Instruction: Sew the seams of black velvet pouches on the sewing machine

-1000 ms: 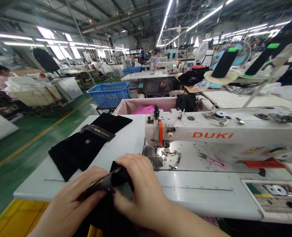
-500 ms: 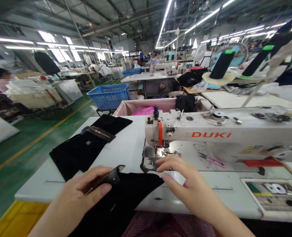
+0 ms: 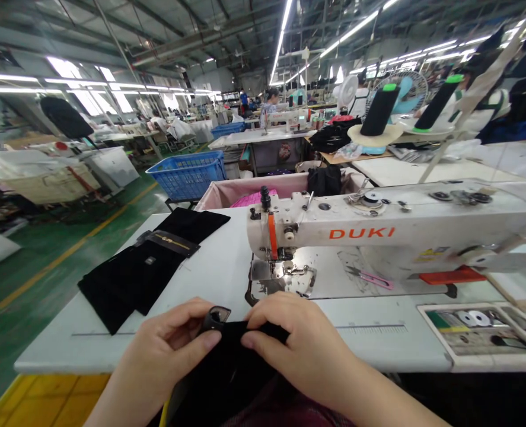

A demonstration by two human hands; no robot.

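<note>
My left hand [image 3: 180, 335] is closed on a curled dark strip [image 3: 216, 318], shiny outside and greyish inside, at the upper edge of a black fabric piece [image 3: 227, 362]. Thumb and fingers of my right hand [image 3: 289, 338] pinch that fabric's top edge just to the right. The cloth hangs down over the table's front edge towards my lap. Just beyond my hands stands a white sewing machine [image 3: 360, 231], with its needle and presser foot area [image 3: 274, 270] slightly behind my right fingers.
Black fabric pieces [image 3: 124, 273] with a dark zip strip [image 3: 169, 242] lie on the table [image 3: 209, 255] to the left. Pink-handled snips [image 3: 372, 279] rest on the machine bed. A tray with bobbins [image 3: 480, 326] is at right. Behind are a pink bin [image 3: 213, 193] and blue basket [image 3: 191, 172].
My right hand has moved left and down from beside the machine plate and now grips the fabric edge. My left hand has moved right with the dark strip. The view has shifted slightly right.
</note>
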